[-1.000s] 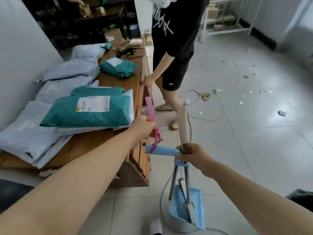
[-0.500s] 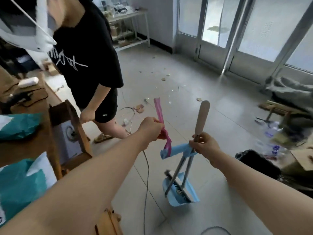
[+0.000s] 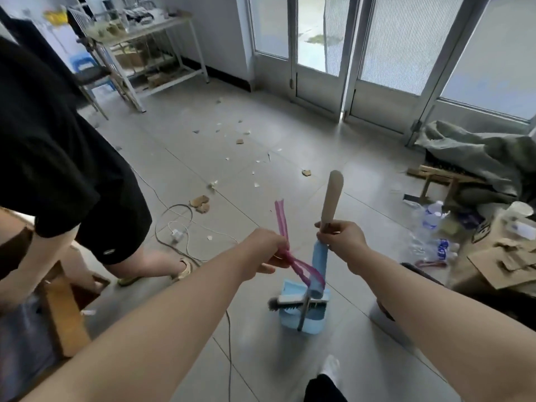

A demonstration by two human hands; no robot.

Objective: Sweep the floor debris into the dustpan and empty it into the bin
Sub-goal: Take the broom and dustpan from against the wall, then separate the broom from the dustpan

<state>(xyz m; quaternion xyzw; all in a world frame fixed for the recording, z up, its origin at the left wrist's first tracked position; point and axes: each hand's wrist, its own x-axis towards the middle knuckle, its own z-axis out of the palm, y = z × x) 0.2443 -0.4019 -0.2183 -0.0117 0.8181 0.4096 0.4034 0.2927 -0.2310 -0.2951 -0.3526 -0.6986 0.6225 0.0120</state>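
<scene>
Guide: Since the earlier frame, the view has swung right toward the glass doors [image 3: 319, 39], and the broom and dustpan have gone from leaning to nearly upright between both arms.

Listener: What are the hands doing?

Guide: 2 bare hands reach forward. The left hand [image 3: 268, 252] pinches a pink strip [image 3: 282, 220], whose lower end crosses the dustpan's blue handle [image 3: 319, 258]. The right hand [image 3: 343, 237] grips the broom [image 3: 332, 195] at the base of its beige handle, fingers curled round it.

Listener: Where is the dustpan?

Guide: The blue dustpan [image 3: 310, 326] sits low in front, directly below the right hand, with the broom's brush head [image 3: 285, 303] lying across its mouth. Whether it touches the tiled floor [image 3: 304, 126] is unclear.

Listener: And the debris?

Guide: Scraps of debris [image 3: 200, 203] lie scattered well beyond the dustpan, toward the doors. Another person in black [image 3: 43, 140] stands at the left, near a white cable [image 3: 174, 224].
</scene>
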